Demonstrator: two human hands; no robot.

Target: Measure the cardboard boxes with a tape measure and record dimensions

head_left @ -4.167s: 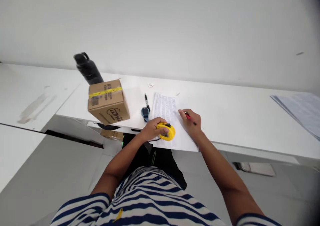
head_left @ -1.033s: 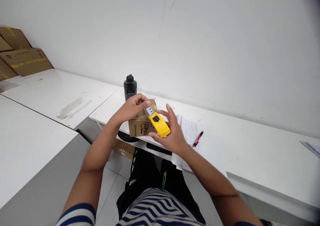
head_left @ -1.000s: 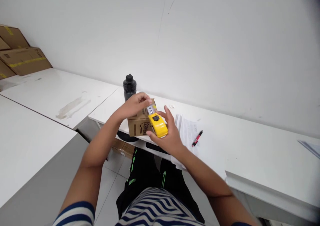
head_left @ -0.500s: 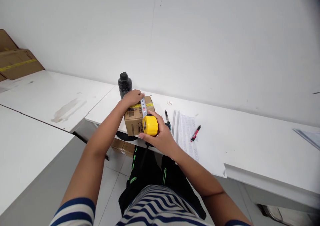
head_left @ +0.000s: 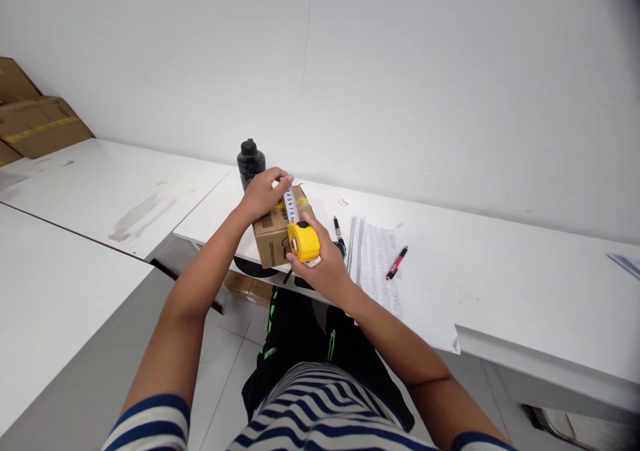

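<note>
1. Head view: saw a white bench (head_left: 500, 258) set along a pale wall (head_left: 425, 91).
2. Noted large cartons (head_left: 40, 128) piled at the far left, banded with yellow tape.
3. Found a cardboard box (head_left: 273, 248) near the front edge of the bench, just beneath both hands.
4. Saw papers (head_left: 430, 311) spread to the right, one corner overhanging the front edge.
5. Spotted a dark bottle (head_left: 251, 161) upright behind the cardboard box, partly covered by the left hand (head_left: 263, 194).
6. Grasped a yellow tape measure (head_left: 306, 241) in the fingers of the right hand (head_left: 327, 264), over the near top edge of the cardboard box.
7. Pinched the far end of the extended blade (head_left: 291, 204) in the left fingers, above the box top; could not tell contact with the cardboard.
8. Noticed a red-and-black pen (head_left: 397, 262) on the papers.
</note>
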